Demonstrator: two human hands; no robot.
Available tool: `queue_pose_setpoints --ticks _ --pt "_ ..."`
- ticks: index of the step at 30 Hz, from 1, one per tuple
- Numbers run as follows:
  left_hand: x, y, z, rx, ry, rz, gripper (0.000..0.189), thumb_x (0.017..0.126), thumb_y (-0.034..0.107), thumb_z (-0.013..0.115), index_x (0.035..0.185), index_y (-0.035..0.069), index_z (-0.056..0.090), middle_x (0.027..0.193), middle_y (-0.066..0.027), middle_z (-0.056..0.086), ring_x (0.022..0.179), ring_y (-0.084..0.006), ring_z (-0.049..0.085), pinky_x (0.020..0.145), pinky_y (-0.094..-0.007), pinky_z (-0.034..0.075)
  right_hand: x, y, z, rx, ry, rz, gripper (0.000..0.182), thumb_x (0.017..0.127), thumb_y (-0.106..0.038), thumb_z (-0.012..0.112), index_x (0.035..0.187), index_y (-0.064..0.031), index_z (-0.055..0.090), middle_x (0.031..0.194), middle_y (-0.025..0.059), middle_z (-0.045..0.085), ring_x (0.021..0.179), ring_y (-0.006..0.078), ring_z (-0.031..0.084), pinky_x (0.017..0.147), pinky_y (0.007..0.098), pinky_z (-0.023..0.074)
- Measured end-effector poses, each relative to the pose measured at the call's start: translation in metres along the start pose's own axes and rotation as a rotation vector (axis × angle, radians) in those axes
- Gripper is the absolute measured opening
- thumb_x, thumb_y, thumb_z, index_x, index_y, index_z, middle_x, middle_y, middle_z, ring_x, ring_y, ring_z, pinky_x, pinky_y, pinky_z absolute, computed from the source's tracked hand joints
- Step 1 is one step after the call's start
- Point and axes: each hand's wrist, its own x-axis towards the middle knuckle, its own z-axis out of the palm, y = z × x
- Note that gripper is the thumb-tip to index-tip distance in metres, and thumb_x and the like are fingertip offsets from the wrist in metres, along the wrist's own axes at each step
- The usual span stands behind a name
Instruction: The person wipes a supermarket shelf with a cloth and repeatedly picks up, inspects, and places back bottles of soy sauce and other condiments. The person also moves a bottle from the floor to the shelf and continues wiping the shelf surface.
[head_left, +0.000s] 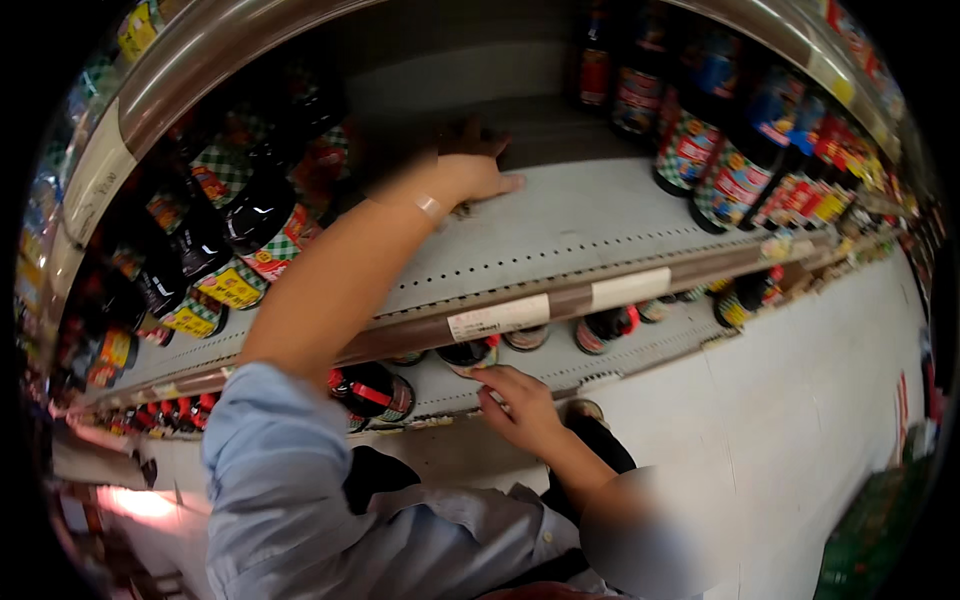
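My left hand (476, 174) reaches deep over a grey metal shelf (555, 217), its fingers spread and nothing visible in them. Dark shadow and a blurred patch hide part of what lies beside that wrist. Large dark sauce bottles (262, 225) with green checked labels stand left of my left forearm. Below the shelf's front edge, my right hand (521, 412) has its thumb and forefinger apart. Its fingertips overlap the base of a dark bottle (466, 352) with a red part on the lower shelf; whether they touch it I cannot tell.
More sauce bottles (735, 180) stand on the shelf's right side. Paper price tags (499, 318) line the brown shelf rail (570, 300). A bottle with a red handle (375, 394) is on the lower shelf. A curved upper rail (187, 75) crosses overhead. Pale floor (720, 420) lies to the right.
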Motion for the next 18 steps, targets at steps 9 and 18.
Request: queue_pose_setpoints --ticks 9,18 --pt "0.123 -0.023 0.046 -0.285 0.219 0.041 0.06 0.084 0.04 0.051 0.135 0.014 0.034 0.132 -0.0161 0.04 0.123 -0.0308 0.036 0.1 -0.038 0.031 -0.011 -0.009 -0.068 0.123 0.134 0.118 0.026 0.072 -0.001 0.062 0.098 -0.0037 0.06 0.092 0.0153 0.061 0.077 0.0292 0.062 0.067 0.0318 0.05" --pt "0.172 -0.11 0.032 -0.442 0.854 -0.509 0.029 0.085 0.024 0.047 0.097 0.002 0.063 0.106 -0.0172 0.058 0.102 -0.0292 0.054 0.088 -0.0395 0.043 0.001 0.002 -0.085 0.18 0.116 0.178 0.026 0.072 -0.001 0.062 0.098 -0.0043 0.06 0.095 0.0147 0.06 0.081 0.0304 0.062 0.07 0.0324 0.0502"
